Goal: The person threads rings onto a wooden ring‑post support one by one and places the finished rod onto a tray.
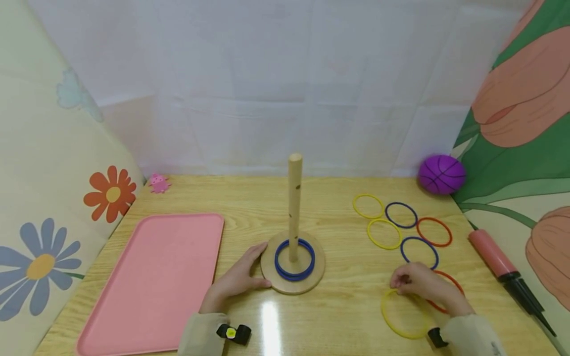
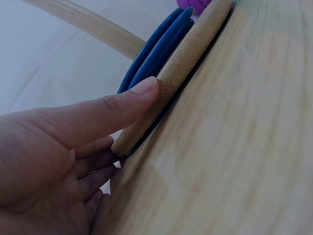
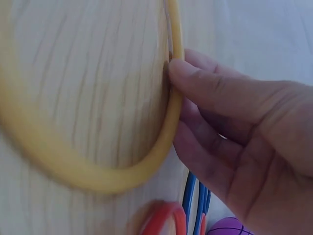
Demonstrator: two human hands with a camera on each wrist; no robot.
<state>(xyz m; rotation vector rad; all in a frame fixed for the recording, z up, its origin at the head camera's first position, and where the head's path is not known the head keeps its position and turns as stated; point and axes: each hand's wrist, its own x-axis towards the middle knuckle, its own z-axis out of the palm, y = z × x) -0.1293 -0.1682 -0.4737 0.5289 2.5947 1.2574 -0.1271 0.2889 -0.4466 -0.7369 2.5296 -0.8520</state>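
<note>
A wooden post point(image 1: 294, 207) rises from a round wooden base point(image 1: 318, 262). Blue rings point(image 1: 294, 278) lie stacked around its foot, also visible as blue hoops point(image 2: 155, 49) in the left wrist view. My left hand point(image 1: 238, 276) holds the left edge of the base, the thumb on its rim and the other fingers around the side. To the right, my right hand point(image 1: 420, 283) pinches the far edge of a yellow ring point(image 1: 392, 328) between thumb and fingers. In the right wrist view that yellow ring point(image 3: 122, 180) looks tilted. A red ring point(image 1: 455, 281) lies partly hidden behind this hand.
More rings lie beyond my right hand: a yellow one point(image 1: 384, 247), a blue one point(image 1: 402, 227) and a red one point(image 1: 434, 245) among them. A pink tray point(image 1: 156, 282) is at left. Farther out are a purple ball point(image 1: 442, 174), a pink toy point(image 1: 159, 183) and a pump point(image 1: 493, 253).
</note>
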